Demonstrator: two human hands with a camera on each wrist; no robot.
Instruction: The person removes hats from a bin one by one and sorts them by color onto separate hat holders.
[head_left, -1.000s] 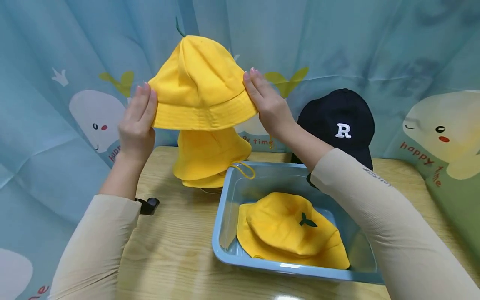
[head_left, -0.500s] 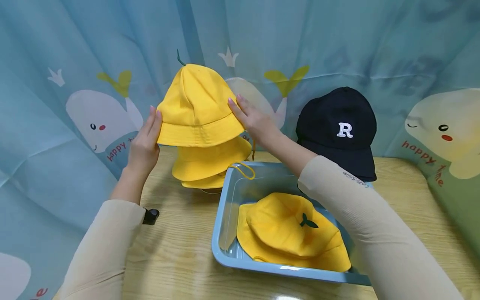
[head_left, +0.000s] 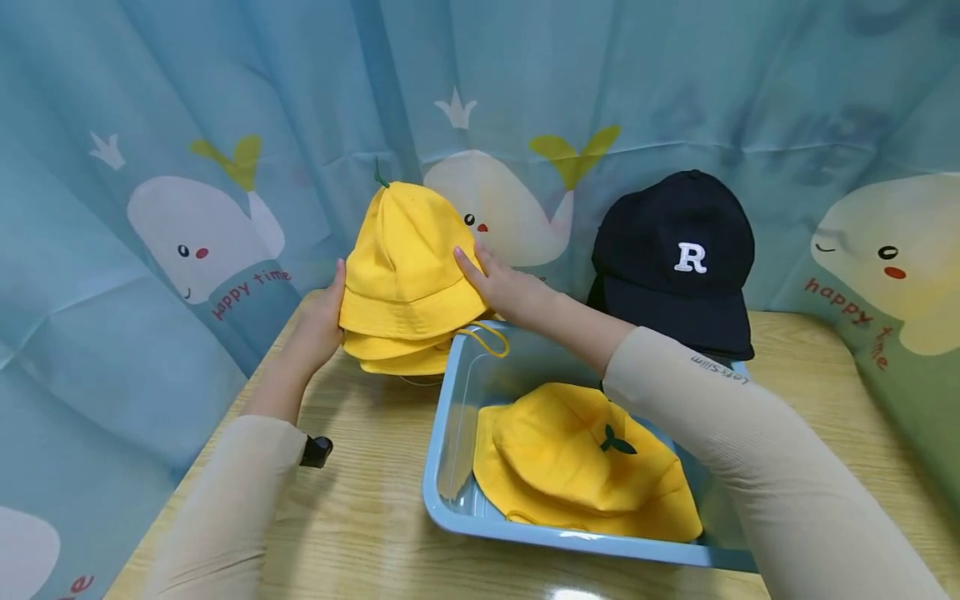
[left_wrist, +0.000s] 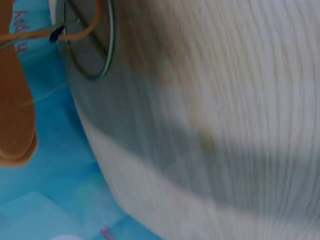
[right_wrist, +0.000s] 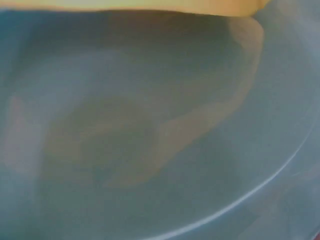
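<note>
A yellow bucket hat (head_left: 408, 258) with a green sprout on top sits over a stack of yellow hats (head_left: 401, 362) at the back left of the table. My left hand (head_left: 311, 329) holds its left side near the brim. On the opposite side my right hand (head_left: 510, 287) holds it, fingers along the crown and brim. Both thumbs' grip is partly hidden. Another yellow bucket hat (head_left: 585, 458), with a green leaf sprout, lies in a blue plastic bin (head_left: 438, 467). A wire loop (left_wrist: 107, 55) and an orange cord (left_wrist: 82, 35) show in the left wrist view.
A black cap (head_left: 675, 242) with a white R stands behind the bin, near the right forearm. A yellow cord loop (head_left: 491, 342) hangs over the bin's back left corner. The wooden table (head_left: 360, 500) meets a blue printed curtain (head_left: 300, 83) behind.
Both hands have lowered the yellow bucket hat from mid-air onto the stack of yellow hats. The hat in the bin and the black cap have stayed put.
</note>
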